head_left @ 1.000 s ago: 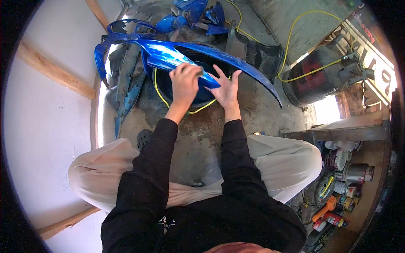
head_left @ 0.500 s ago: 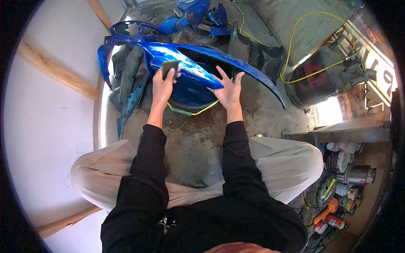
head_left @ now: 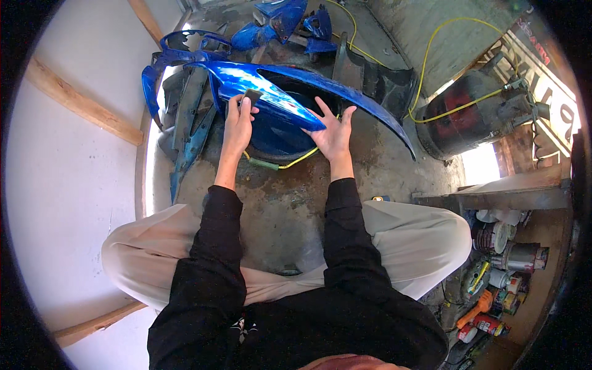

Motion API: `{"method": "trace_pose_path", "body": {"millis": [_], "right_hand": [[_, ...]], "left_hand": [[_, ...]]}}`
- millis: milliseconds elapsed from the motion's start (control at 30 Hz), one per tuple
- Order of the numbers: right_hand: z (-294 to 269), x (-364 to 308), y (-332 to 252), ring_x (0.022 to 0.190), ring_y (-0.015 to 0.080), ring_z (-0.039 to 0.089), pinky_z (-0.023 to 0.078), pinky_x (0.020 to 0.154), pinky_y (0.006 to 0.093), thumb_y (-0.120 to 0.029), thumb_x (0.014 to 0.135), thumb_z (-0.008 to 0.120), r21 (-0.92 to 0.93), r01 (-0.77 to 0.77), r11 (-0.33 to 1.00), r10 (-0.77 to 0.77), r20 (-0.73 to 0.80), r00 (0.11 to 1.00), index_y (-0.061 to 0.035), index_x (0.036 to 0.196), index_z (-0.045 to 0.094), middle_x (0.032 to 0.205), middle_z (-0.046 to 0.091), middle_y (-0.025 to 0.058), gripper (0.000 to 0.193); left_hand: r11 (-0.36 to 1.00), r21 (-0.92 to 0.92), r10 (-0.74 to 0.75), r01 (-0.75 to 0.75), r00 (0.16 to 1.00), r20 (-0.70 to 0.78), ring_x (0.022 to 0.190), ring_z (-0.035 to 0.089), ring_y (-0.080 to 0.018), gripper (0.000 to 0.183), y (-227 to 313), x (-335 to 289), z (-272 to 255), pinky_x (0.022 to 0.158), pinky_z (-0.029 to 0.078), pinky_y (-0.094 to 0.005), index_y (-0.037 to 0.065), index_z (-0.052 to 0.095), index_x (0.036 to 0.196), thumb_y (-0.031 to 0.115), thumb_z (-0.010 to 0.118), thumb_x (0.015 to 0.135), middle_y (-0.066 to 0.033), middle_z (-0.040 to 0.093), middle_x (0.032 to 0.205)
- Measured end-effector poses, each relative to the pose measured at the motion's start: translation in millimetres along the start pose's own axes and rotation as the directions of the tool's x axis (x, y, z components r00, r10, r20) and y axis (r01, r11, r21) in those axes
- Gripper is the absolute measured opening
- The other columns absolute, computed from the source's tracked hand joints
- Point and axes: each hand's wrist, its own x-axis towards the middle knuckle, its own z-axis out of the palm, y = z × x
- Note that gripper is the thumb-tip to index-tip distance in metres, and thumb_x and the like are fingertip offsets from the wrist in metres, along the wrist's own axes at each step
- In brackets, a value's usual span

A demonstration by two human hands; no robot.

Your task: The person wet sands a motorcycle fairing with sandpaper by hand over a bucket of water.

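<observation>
A glossy blue plastic fairing panel (head_left: 243, 79) with a long curved arm lies across the top of a round basin (head_left: 271, 137). My left hand (head_left: 236, 126) is closed on a small dark piece of sandpaper (head_left: 253, 97), its thumb pressed against it, at the near-left part of the panel. Beneath the panel's pointed tip, my right hand (head_left: 335, 137) is open, palm up, with thumb and fingers spread. That tip touches it at the palm and fingers; some of the fingers are hidden behind the panel.
More blue fairing pieces (head_left: 271, 28) lie on the concrete floor beyond and to the left. At right stands a dark, rusty tank (head_left: 462, 114) with a yellow hose (head_left: 425, 68). A wooden shelf (head_left: 512, 197) with several cans is nearer, right of my knee. A white wall (head_left: 80, 166) borders the left.
In my left hand the sandpaper has tilted and shifted slightly right, and the fingers have moved a little with it. The right hand and the panel have barely moved.
</observation>
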Motion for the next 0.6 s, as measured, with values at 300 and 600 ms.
{"method": "trace_pose_path", "body": {"millis": [300,600], "right_hand": [[0,-1,-1,0.144,0.0482,0.046,0.035,0.119,0.0590,-0.099,0.080,0.041,0.001,-0.003,1.000,0.003,0.015,1.000,-0.0028,0.170,0.006,0.163,0.027,0.0417,0.136],[-1,-3,-5,0.144,0.0454,0.046,0.037,0.118,0.0587,-0.098,0.082,0.040,-0.056,-0.013,0.998,0.013,-0.006,1.000,-0.0020,0.168,0.015,0.162,0.033,0.0372,0.132]], "left_hand": [[0.801,0.529,0.377,-0.278,0.922,-0.085,0.108,0.055,-0.0401,0.045,-10,25,-10,0.095,0.047,-0.0467,0.008,0.070,0.138,0.039,0.051,0.110,-0.0239,0.058,0.110],[0.716,0.519,0.443,-0.466,0.879,0.177,0.091,0.065,-0.0402,0.045,15,-51,73,0.078,0.055,-0.0480,0.014,0.066,0.141,0.033,0.067,0.101,-0.0214,0.059,0.102]]}}
